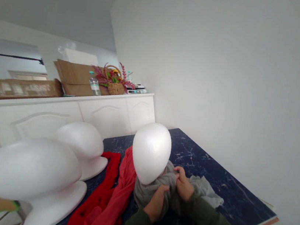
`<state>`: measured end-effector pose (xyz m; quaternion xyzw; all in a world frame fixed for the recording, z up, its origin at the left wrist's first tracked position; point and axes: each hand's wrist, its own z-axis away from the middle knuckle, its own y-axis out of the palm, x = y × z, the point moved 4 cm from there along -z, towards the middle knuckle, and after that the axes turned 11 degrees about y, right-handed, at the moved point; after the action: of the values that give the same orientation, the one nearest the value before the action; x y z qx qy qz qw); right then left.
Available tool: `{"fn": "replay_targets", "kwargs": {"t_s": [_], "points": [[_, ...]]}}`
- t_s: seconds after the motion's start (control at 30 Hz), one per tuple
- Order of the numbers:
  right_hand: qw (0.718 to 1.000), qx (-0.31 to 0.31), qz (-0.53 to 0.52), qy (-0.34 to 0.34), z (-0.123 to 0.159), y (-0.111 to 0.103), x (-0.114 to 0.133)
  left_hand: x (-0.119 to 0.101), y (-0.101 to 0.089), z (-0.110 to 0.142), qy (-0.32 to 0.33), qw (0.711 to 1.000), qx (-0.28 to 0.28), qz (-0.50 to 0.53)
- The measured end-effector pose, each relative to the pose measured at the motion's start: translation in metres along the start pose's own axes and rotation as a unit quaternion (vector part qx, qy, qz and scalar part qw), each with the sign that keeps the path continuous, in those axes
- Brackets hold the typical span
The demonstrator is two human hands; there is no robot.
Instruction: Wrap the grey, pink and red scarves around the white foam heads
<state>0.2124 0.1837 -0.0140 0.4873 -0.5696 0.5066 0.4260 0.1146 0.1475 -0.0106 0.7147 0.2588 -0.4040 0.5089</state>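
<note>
A white foam mannequin head (pixel 151 151) stands on the dark marbled table (pixel 227 198), with a grey scarf (pixel 152 191) wrapped around its neck. My left hand (pixel 157 203) is closed on a fold of the grey scarf just below the head. My right hand (pixel 183 184) pinches the same scarf at the head's right side, where a loose end (pixel 206 191) trails onto the table. Both arms are in dark green sleeves.
A red scarf (pixel 104 199) lies bunched on the table to the left of the head. Two more white foam heads (pixel 30 170) (pixel 81 142) stand at the left. Behind is a white cabinet (pixel 63 115) bearing cardboard boxes, a water bottle and a flower basket (pixel 115 81).
</note>
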Motion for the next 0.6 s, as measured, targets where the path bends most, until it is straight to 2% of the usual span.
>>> {"fn": "replay_targets", "kwargs": {"t_s": [0.07, 0.17, 0.23, 0.33, 0.43, 0.53, 0.6], "points": [[0.998, 0.049, 0.012, -0.048, 0.023, 0.003, 0.01, -0.002, -0.003, 0.006, 0.006, 0.999, -0.007, 0.036], [0.983, 0.132, 0.053, -0.117, 0.051, 0.01, 0.019, -0.006, -0.001, 0.012, 0.011, 0.999, -0.014, 0.036], [0.976, 0.129, 0.1, -0.142, 0.061, 0.013, 0.02, -0.008, 0.001, 0.014, 0.017, 1.0, -0.015, 0.014], [0.977, 0.095, 0.131, -0.137, 0.065, 0.016, 0.021, -0.011, 0.003, 0.015, 0.035, 0.997, -0.03, -0.054], [0.982, 0.101, 0.098, -0.127, 0.064, 0.016, 0.025, -0.013, 0.001, 0.015, 0.038, 0.993, -0.065, -0.086], [0.983, 0.139, 0.046, -0.113, 0.064, 0.014, 0.029, -0.015, -0.001, 0.015, -0.011, 0.996, -0.078, -0.052], [0.982, 0.154, 0.034, -0.103, 0.064, 0.012, 0.029, -0.019, -0.003, 0.014, -0.055, 0.996, -0.067, -0.031]]}}
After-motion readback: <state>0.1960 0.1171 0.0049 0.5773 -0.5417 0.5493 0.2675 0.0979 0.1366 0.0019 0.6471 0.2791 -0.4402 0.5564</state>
